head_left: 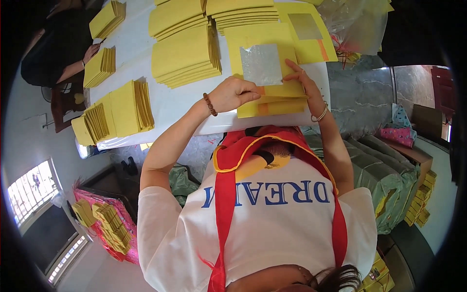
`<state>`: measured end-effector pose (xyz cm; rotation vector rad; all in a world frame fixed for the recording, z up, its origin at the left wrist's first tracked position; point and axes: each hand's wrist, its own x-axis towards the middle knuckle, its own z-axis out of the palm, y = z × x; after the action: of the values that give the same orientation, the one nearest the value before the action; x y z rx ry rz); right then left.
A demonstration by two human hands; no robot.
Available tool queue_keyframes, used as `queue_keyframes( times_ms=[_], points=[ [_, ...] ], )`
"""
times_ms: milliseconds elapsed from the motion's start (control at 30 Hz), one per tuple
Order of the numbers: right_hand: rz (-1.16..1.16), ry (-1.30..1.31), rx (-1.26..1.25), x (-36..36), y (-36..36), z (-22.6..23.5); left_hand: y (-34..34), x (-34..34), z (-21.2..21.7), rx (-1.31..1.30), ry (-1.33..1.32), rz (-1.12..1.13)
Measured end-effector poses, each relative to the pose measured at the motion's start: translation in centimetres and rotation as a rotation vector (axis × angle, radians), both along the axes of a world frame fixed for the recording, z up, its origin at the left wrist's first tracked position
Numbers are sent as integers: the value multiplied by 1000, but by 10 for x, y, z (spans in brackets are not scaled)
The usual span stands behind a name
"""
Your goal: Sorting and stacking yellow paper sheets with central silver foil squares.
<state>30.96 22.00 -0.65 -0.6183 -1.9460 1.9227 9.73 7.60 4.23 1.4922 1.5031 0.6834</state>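
Under both hands (272, 90), yellow paper stack (272, 100)

bare white table (180, 104) between left yellow paper stacks (185, 58) and folded sheets (275, 100)

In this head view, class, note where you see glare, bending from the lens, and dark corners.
Head view: the silver foil square under the right hand glints pale; the white table edge bows with the fisheye; the window at lower left is blown out; the rim of the picture falls to black.
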Motion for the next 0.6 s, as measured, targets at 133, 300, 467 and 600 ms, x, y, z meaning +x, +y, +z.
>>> queue_keyframes(
  times_ms=[133,300,467,600],
  points=[
    [-13,-25,7,-1,-2,3,-2,-3,-5,-20,-80,20],
    [17,69,-21,3,1,-10,-3,-7,-16,-3,-310,67],
    [52,184,-24,5,3,-23,0,-13,-19,-120,-380,174],
    [33,36,90,1,-4,-8,-3,-16,-25,-88,-486,240]
  ],
)
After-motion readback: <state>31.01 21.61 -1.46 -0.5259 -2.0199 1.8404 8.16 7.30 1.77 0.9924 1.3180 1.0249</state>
